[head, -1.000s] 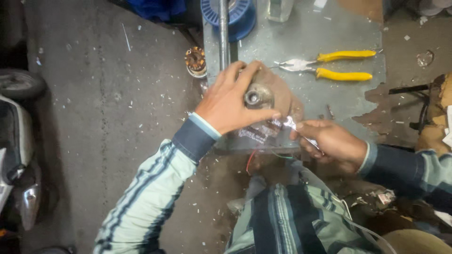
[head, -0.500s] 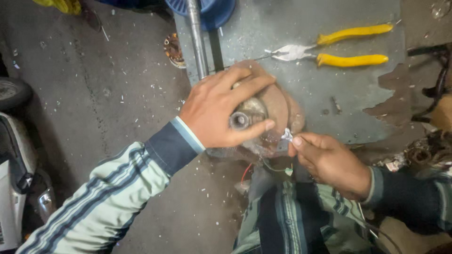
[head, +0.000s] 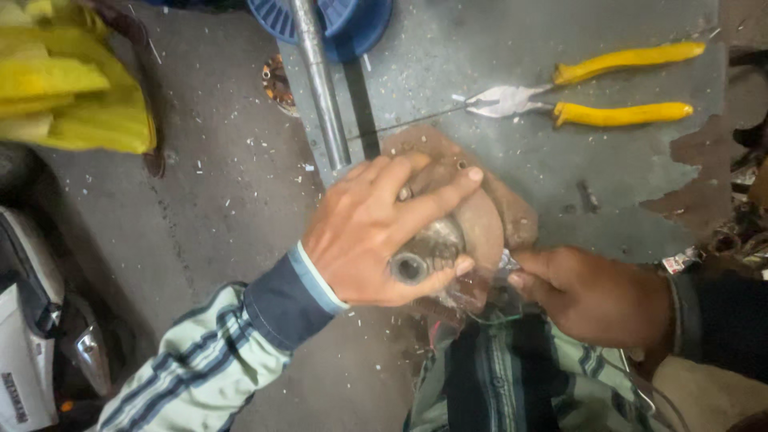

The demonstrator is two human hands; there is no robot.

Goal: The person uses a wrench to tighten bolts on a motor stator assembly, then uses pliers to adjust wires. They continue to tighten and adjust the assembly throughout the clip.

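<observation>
Rusty, round and dusty, the motor housing [head: 472, 232] sits on the grey metal sheet [head: 512, 64], gripped by the left hand [head: 376, 232] with fingers spread over it. Right hand [head: 592, 296] pinches crinkled clear plastic wrap [head: 492, 292] at its edge. Yellow-handled pliers [head: 592, 96] lie well apart.

Yellow-handled pliers [head: 592, 100], blue spool [head: 352, 24]

Yellow-handled pliers [head: 592, 100] lie on the grey counter [head: 496, 48], well apart from a metal rod [head: 320, 88] and blue spool [head: 352, 24].
</observation>
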